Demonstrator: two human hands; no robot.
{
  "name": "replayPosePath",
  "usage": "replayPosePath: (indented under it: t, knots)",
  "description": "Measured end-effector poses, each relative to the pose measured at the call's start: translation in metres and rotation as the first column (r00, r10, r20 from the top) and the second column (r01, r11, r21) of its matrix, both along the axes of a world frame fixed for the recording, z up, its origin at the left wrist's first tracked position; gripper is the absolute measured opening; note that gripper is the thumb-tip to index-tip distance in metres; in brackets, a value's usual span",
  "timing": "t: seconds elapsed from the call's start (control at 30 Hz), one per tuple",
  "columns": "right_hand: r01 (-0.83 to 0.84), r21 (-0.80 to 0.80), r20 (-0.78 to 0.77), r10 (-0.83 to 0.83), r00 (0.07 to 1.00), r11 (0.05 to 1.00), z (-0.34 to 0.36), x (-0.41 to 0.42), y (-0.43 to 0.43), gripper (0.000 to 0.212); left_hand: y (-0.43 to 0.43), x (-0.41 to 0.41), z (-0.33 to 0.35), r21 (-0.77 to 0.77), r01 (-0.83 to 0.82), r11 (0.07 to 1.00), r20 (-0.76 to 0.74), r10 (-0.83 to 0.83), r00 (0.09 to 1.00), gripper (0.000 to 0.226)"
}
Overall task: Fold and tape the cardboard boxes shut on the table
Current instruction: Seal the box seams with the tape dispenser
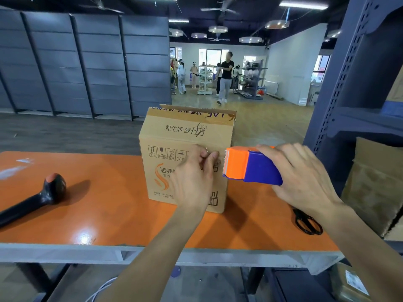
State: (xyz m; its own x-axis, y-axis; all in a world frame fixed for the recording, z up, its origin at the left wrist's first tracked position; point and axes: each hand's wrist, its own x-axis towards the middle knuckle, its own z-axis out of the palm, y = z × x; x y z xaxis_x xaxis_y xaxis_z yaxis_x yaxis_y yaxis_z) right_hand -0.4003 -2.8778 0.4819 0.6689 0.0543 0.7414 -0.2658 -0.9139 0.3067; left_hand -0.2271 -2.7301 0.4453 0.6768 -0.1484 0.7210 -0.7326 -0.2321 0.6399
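- My left hand (193, 178) in front of the cardboard box (185, 136); thumb and forefinger pinch a clear tape end (206, 149)
- My right hand (305, 177) wraps the blue-and-orange tape dispenser (250, 166), its blade just beside the left fingertips
- The box stands upright mid-table (98, 214); black handheld scanner (39, 197) left, scissors (307, 223) right

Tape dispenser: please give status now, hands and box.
Right hand grips tape dispenser. Left hand pinches tape end, barely visible, at the blade. Cardboard box upright on table. Scissors lie apart, right.
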Motion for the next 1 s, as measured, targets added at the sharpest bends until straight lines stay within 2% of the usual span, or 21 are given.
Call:
replayPosePath:
  t: [0.23,0.43,0.6,0.8,1.0]
  knots:
    - [0.001,-0.011,-0.003,-0.001,1.0,1.0,0.001,0.001,-0.002,0.076,-0.002,0.005,0.005,0.135,-0.078,0.988,0.054,0.072,0.996,0.029]
    - [0.009,-0.008,-0.011,-0.009,1.0,1.0,0.003,0.002,-0.005,0.077,-0.001,0.008,0.017,0.211,-0.154,0.965,0.099,0.136,0.986,0.049]
    - [0.028,-0.001,-0.029,-0.028,0.999,1.0,0.002,0.004,-0.01,0.084,-0.003,0.01,0.021,0.303,-0.179,0.936,0.149,0.139,0.979,0.046]
    - [0.016,0.002,-0.039,-0.016,0.999,1.0,0.002,0.005,-0.015,0.083,-0.003,0.009,0.024,0.344,-0.255,0.904,0.245,0.175,0.953,0.043]
    - [0.02,0.008,-0.047,-0.019,0.999,1.0,0.002,0.006,-0.016,0.081,-0.005,0.007,0.027,0.378,-0.257,0.889,0.222,0.183,0.958,0.047]
